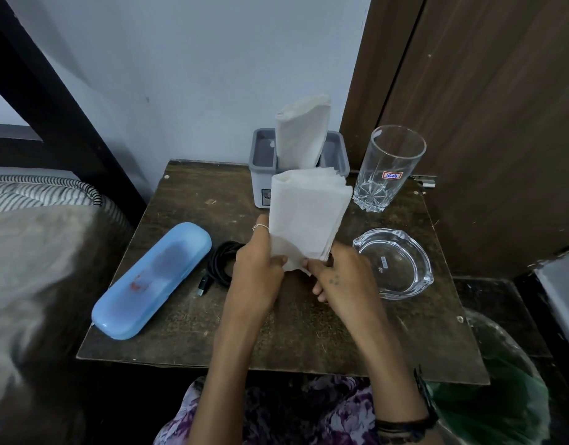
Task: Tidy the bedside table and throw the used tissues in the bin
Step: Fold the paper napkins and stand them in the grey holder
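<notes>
Dark scuffed worktop (187,200) before me: both my left hand (257,268) and right hand (336,274) pinch the folded tissue stack (304,213) by its near edge. Loose sheets could fan out (toward the glass (389,168), far right)

Bare tabletop (187,200) left of the holder (260,175); glass (389,165) crowds its right.
</notes>
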The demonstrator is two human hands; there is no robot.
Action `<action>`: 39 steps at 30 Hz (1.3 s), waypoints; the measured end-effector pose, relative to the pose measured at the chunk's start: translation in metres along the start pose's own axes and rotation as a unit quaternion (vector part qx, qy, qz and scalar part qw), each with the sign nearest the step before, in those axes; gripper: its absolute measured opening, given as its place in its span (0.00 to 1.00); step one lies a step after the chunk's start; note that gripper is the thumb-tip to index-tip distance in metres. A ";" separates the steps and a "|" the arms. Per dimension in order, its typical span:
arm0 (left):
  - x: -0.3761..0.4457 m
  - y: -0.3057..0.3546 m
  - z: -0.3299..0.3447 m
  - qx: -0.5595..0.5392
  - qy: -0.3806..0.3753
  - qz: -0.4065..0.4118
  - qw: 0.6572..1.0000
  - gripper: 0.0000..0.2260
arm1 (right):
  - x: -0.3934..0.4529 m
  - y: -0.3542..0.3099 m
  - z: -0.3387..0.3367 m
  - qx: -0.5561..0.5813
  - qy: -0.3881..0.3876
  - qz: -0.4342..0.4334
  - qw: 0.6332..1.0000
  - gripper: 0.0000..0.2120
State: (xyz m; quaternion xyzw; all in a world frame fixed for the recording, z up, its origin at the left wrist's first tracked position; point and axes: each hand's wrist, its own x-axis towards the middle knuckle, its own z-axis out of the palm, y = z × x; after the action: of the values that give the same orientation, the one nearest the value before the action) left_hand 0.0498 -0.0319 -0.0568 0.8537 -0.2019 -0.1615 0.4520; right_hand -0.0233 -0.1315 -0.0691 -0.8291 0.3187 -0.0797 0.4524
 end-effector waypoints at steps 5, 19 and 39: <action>-0.002 -0.006 0.002 0.056 0.011 0.030 0.998 0.14 | 0.001 0.001 0.000 0.015 0.019 0.010 1.000 0.08; 0.032 0.047 -0.015 0.032 0.194 0.125 0.973 0.05 | 0.038 -0.049 -0.034 0.031 0.170 -0.140 0.975 0.10; 0.093 0.016 0.004 0.186 0.258 0.131 0.939 0.13 | 0.095 -0.050 -0.015 -0.187 0.218 -0.155 0.945 0.07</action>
State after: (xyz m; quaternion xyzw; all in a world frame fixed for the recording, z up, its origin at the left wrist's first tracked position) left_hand 0.1252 -0.0884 -0.0543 0.9009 -0.2150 0.1660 0.3386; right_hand 0.0675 -0.1791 -0.0350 -0.9001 0.2865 -0.2667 0.1912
